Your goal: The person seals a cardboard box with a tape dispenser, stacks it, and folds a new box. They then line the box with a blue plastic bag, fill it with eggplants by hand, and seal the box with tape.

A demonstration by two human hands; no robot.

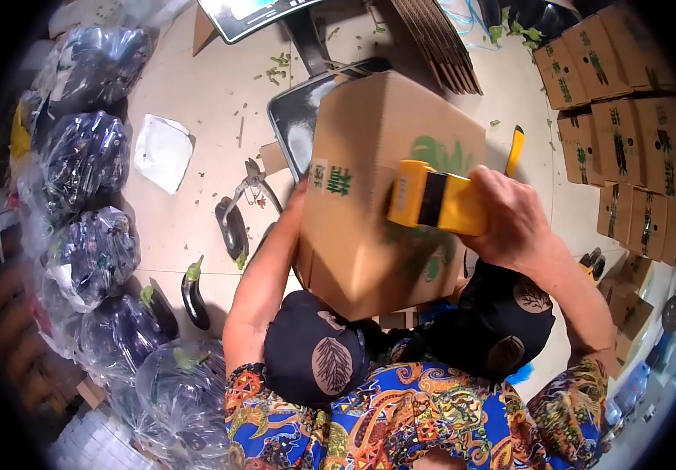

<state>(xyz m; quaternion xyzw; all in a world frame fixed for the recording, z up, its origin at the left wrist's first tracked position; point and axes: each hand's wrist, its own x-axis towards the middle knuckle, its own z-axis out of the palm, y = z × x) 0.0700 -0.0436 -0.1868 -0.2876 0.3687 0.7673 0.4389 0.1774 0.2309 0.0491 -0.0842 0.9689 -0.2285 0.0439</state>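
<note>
A tilted cardboard box (353, 188) with green print stands in front of me, between my knees. My right hand (510, 215) is closed around a boxy yellow tool with a black band (436, 200), which overlaps the printed side of the box. Along the box's left edge, my left hand (300, 196) shows only in part, its fingers hidden behind the cardboard. Behind the box is a scale (291, 117) with a dark-rimmed platform.
Bagged eggplants (83, 160) line the left side. Pruning shears (253, 184) and a loose eggplant (194, 301) lie on the floor, near a white sheet (163, 153). At right are stacked printed boxes (616, 133) and a yellow-handled tool (516, 149); flattened cardboard (436, 47) stands behind.
</note>
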